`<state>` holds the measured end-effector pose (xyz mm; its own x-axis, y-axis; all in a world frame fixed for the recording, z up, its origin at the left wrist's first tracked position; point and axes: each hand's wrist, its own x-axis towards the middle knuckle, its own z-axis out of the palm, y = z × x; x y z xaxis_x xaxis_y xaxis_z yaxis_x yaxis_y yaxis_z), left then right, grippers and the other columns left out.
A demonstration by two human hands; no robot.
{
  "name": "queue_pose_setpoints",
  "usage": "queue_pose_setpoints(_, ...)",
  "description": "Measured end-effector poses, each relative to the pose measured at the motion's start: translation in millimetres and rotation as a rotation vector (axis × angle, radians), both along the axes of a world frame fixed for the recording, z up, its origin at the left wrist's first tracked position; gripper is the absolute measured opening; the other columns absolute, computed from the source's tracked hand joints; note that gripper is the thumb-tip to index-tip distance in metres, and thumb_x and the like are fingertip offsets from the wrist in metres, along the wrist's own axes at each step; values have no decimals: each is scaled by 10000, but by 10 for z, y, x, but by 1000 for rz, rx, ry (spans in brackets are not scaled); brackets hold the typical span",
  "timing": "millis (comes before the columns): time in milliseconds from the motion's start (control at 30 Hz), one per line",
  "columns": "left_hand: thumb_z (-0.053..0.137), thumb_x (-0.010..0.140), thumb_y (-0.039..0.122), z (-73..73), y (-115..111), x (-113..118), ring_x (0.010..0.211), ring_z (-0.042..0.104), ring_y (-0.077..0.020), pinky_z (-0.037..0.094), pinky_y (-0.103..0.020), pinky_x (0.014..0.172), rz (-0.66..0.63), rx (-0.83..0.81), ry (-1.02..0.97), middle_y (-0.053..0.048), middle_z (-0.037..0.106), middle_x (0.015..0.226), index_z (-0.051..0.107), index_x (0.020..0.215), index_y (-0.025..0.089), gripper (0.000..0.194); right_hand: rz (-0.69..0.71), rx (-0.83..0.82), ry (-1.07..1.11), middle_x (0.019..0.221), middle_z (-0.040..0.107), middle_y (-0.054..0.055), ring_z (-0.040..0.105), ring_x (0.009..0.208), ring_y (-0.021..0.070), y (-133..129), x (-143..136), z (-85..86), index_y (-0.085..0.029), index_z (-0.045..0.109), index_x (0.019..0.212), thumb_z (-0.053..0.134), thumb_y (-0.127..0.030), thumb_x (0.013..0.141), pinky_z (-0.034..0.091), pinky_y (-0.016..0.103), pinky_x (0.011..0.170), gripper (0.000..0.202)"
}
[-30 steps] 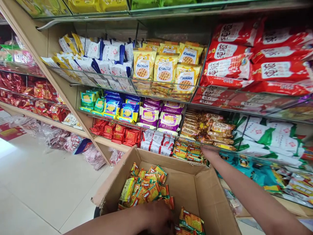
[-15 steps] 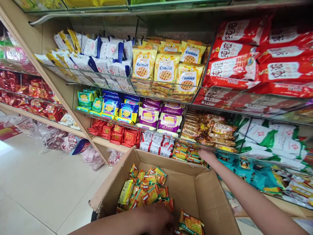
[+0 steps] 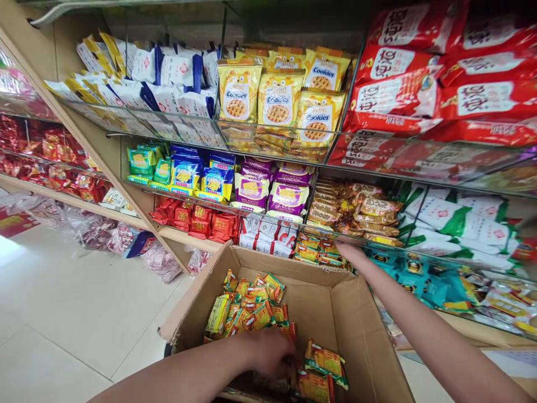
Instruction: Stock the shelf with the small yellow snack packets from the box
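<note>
An open cardboard box (image 3: pixel 354 330) holds several small yellow-orange snack packets (image 3: pixel 254 305). My left hand (image 3: pixel 272 352) is down inside the box, knuckles up and fingers curled among the packets; what its fingertips hold is hidden. Two more packets (image 3: pixel 325 362) lie just right of that hand. Beyond the box, my right hand (image 3: pixel 350 252) reaches to the lowest shelf, beside matching yellow-green packets (image 3: pixel 308 249) in a compartment. Its fingers are mostly hidden behind the shelf's glass edge, so their grip does not show.
Glass-fronted shelves carry yellow cookie packs (image 3: pixel 279 98), red bags (image 3: pixel 396 81), purple biscuit packs (image 3: pixel 289 190) and brown packs (image 3: pixel 377 210). Teal packs (image 3: pixel 413 280) sit right of my right hand. Plastic bags (image 3: pixel 161 262) rest on the tiled floor (image 3: pixel 84 313) at left.
The view has tilted slightly down, so the shelves sit higher in the picture. My left hand has shifted a little within the box, uncovering more of the packets beside it. My right hand stays at the low shelf.
</note>
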<state>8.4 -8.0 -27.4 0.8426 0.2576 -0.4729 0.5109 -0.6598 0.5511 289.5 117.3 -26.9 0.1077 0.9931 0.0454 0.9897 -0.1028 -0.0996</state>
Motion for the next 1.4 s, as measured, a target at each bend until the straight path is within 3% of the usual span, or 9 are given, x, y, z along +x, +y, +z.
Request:
queue_pose_setpoints(100, 525, 724, 287, -10, -1, -21, 913, 592, -231, 461, -316, 745, 7, -8, -26, -69, 650, 957, 623, 992, 205, 297, -8, 7, -9, 1029, 568, 184, 513, 994, 268, -475, -222, 109, -81, 573, 1018, 404, -308, 850, 390, 360, 852, 330)
queue_pose_setpoints(167, 518, 731, 290, -25, 3, -30, 930, 586, -226, 458, -319, 770, 11, -30, -36, -60, 648, 975, 611, 1021, 220, 312, 223, 18, 20, 1122, 528, 170, 468, 1066, 262, -859, -465, 170, -112, 581, 1020, 389, -273, 844, 357, 362, 894, 306)
queue_pose_setpoints(267, 499, 743, 291, -45, 14, -34, 944, 579, -211, 448, -308, 793, 20, -43, -77, -43, 643, 999, 591, 1054, 240, 328, 512, -298, 131, 981, 596, 123, 544, 944, 219, -1309, -836, 170, -146, 624, 894, 404, -255, 828, 405, 323, 842, 254)
queue_pose_setpoints(367, 494, 748, 310, -61, 27, -39, 930, 581, -202, 450, -292, 776, 61, -26, -100, -32, 638, 1010, 589, 1049, 253, 320, 498, -649, 90, 975, 598, 151, 568, 906, 254, -1491, -1025, 33, -100, 628, 887, 656, -243, 625, 451, 316, 780, 300)
queue_pose_setpoints(667, 522, 728, 185, -159, 157, -39, 792, 574, -141, 434, -265, 757, 599, -285, -366, -20, 651, 863, 618, 917, 156, 214, 406, -723, 312, 400, 381, -69, 452, 440, 106, -1490, -796, -364, -195, 474, 432, 766, -261, 384, 373, 231, 447, 303)
queue_pose_setpoints(800, 506, 728, 91, -246, 205, 14, 857, 556, -129, 405, -286, 847, 844, -527, -501, -59, 625, 925, 571, 933, 118, 217, 353, -693, 465, 562, 523, -47, 514, 581, 134, -1409, -678, -322, -183, 497, 593, 730, -203, 431, 375, 230, 516, 285)
queue_pose_setpoints(1033, 664, 669, 202, -110, 109, 121, 784, 613, -131, 473, -302, 744, 859, -867, -566, -52, 632, 903, 427, 1112, 176, 503, 34, -547, 1464, 766, 616, -8, 578, 662, 131, -1284, -817, -1, -196, 417, 860, 694, -377, 601, 451, 258, 577, 421)
queue_pose_setpoints(1200, 740, 557, 376, -56, 103, 152, 627, 631, -122, 481, -243, 609, 964, -1065, -575, -18, 632, 776, 521, 875, 144, 451, -46, -413, 1593, 670, 572, -32, 530, 602, 93, -1251, -902, 104, -186, 418, 680, 650, -454, 651, 440, 228, 552, 356)
queue_pose_setpoints(1400, 754, 523, 391, -107, 237, 113, 589, 623, -107, 457, -192, 527, 1176, -896, -678, -15, 631, 768, 492, 859, 142, 493, -119, -279, 1598, 722, 559, -24, 521, 661, 90, -1277, -784, 46, -176, 471, 703, 710, -389, 597, 426, 209, 568, 337)
